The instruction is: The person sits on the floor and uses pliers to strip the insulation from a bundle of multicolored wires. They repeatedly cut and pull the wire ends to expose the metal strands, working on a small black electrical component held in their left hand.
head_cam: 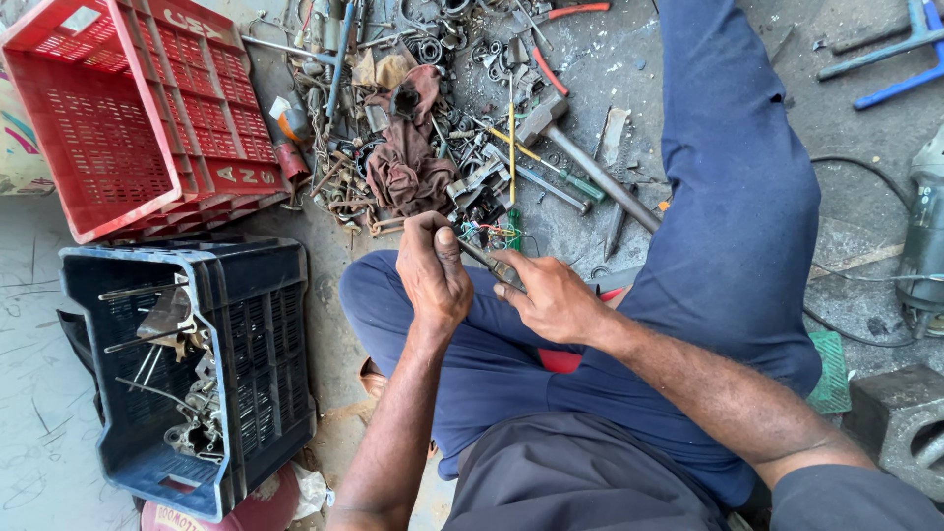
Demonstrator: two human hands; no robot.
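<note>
At far left sat a red crate (108, 118) and a dark blue crate (187, 374) on the floor. The left hand (433, 275) pinched a small wired part (487, 236) above the knee; the right hand (551, 300), just beside it, gripped a slim tool (492, 264) slanting up-left toward that part.

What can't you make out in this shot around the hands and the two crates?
Head view:
- Small part with coloured wires: too small, partly hidden by the left hand.
- Tool in the right hand: mostly covered by the fingers.
- Black crate contents: dark, tangled metal.
- Red crate: cut off by the top edge.
</note>
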